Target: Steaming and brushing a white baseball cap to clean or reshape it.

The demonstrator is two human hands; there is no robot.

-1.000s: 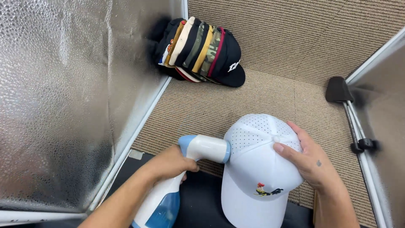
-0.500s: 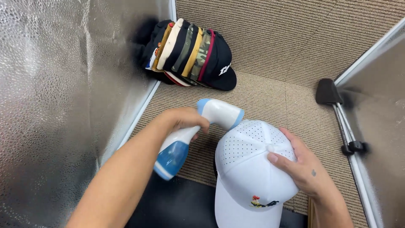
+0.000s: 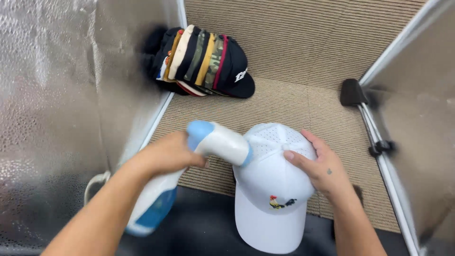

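Note:
My left hand (image 3: 166, 154) grips a white and blue handheld steamer (image 3: 215, 142), whose head touches the left side of a white cap (image 3: 272, 185). The cap has a small embroidered emblem on its front and its brim points toward me. My right hand (image 3: 317, 166) rests on the cap's right side and holds it in place. The steamer's blue water tank (image 3: 154, 213) hangs below my left wrist.
A stack of several nested caps (image 3: 204, 61) in dark, tan and camouflage colours lies at the back left on ribbed beige carpet (image 3: 303, 57). Silver reflective panels (image 3: 57, 95) wall both sides. A black clamp foot (image 3: 353, 92) sits at the right panel. A dark mat (image 3: 204, 227) lies near me.
The steamer rose up and away from the cap, then came back down so that its head now touches the cap's left side. My right hand stayed on the cap.

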